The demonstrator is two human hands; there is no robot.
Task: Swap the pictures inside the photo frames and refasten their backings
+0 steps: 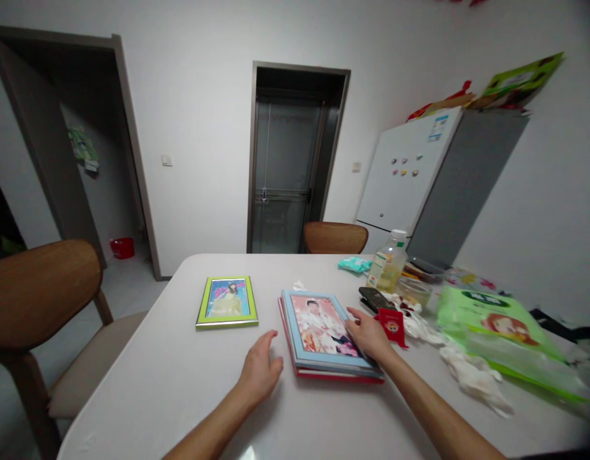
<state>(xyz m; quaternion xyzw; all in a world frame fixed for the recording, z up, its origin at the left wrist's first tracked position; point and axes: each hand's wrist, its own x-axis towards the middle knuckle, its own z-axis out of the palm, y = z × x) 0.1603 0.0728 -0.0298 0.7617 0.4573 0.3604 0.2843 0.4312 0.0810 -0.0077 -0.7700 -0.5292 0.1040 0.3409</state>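
Note:
A stack of picture frames lies on the white table, a light blue frame (299,342) on top and a red-edged one (340,378) beneath it. The blue frame holds a photo of a person in pale clothes. My right hand (370,333) lies against the stack's right edge with its fingers stretched out, touching the blue frame. Just left of the stack, my left hand (260,367) hovers over the table, fingers apart and nothing in it. Farther left, a lime-green picture frame (202,306) lies flat by itself, showing a figure in a yellow dress.
To the right are a dark phone-like object (375,299), a red packet (393,326), a bottle (388,263), crumpled tissues (474,374) and a green plastic package (496,326). A teal packet (354,264) lies farther back. Wooden chairs (46,287) stand around the table (146,383).

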